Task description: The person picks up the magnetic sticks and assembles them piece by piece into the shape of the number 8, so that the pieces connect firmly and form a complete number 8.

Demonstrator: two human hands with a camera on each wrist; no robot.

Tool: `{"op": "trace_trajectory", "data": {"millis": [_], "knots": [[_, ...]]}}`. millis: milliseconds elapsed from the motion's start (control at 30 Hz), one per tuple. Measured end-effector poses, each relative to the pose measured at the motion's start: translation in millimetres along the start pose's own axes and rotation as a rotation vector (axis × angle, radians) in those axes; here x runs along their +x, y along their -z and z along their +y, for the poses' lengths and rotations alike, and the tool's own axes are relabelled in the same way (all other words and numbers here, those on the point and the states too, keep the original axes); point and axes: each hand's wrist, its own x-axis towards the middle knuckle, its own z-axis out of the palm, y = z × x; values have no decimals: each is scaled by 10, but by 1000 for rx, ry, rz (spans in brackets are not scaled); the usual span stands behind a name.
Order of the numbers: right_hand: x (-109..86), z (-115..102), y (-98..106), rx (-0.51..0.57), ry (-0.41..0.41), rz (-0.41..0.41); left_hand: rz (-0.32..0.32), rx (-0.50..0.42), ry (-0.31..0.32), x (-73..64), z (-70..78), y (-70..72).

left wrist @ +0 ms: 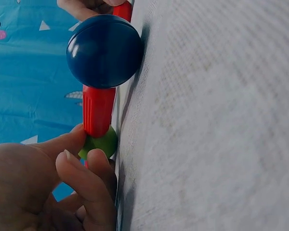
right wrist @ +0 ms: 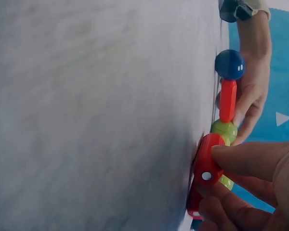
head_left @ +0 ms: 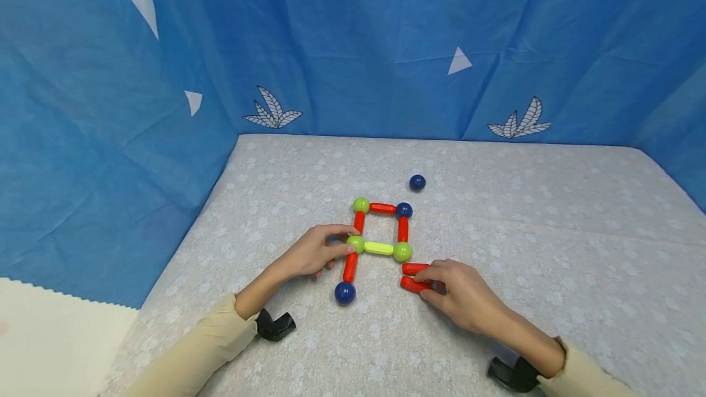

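Observation:
On the table lies a square of magnetic rods and balls. A yellow-green rod (head_left: 379,249) forms its near side, and red rods such as the right-hand rod (head_left: 403,229) form the others. My left hand (head_left: 314,251) pinches the green ball (head_left: 355,244) at the near left corner. From that ball a red rod (head_left: 350,268) runs toward me to a blue ball (head_left: 345,293). Near the corner green ball (head_left: 402,252), my right hand (head_left: 460,294) pinches a loose red rod (right wrist: 209,159). A second red rod (head_left: 415,269) lies beside it at my fingers.
A loose blue ball (head_left: 417,182) sits beyond the square. Another blue ball (head_left: 333,239) is partly hidden under the left hand. A patterned cloth (head_left: 551,231) covers the table, and a blue curtain (head_left: 375,48) hangs behind it.

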Motion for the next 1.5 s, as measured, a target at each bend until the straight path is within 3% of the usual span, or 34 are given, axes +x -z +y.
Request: {"op": "trace_trajectory", "data": {"millis": [233, 433, 633, 933, 1500], "knots": [[21, -116, -51, 70, 54, -27, 3, 4, 24, 5, 4, -2], [101, -259, -139, 135, 95, -40, 2, 3, 5, 3, 10, -1], [181, -364, -196, 143, 154, -74, 0, -9, 9, -2, 9, 5], [242, -426, -251, 141, 153, -142, 1, -15, 6, 5, -8, 5], [208, -364, -240, 97, 144, -137, -3, -9, -1, 5, -2, 8]]}}
